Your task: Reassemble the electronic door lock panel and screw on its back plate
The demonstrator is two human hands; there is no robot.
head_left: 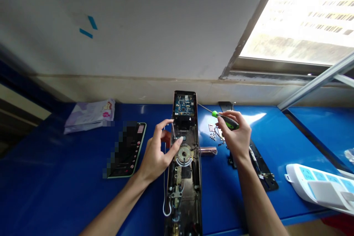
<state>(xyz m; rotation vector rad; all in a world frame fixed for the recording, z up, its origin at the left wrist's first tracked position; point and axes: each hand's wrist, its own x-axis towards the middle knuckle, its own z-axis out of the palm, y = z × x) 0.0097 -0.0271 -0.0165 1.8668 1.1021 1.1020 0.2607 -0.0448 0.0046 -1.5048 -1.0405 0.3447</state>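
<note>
Left hand (pixel 157 151) half-open, fingertips pinching a small part at lock body (pixel 184 162) left edge. Right hand (pixel 235 132), right of lock body, closed round green-handled screwdriver (pixel 224 118).
</note>
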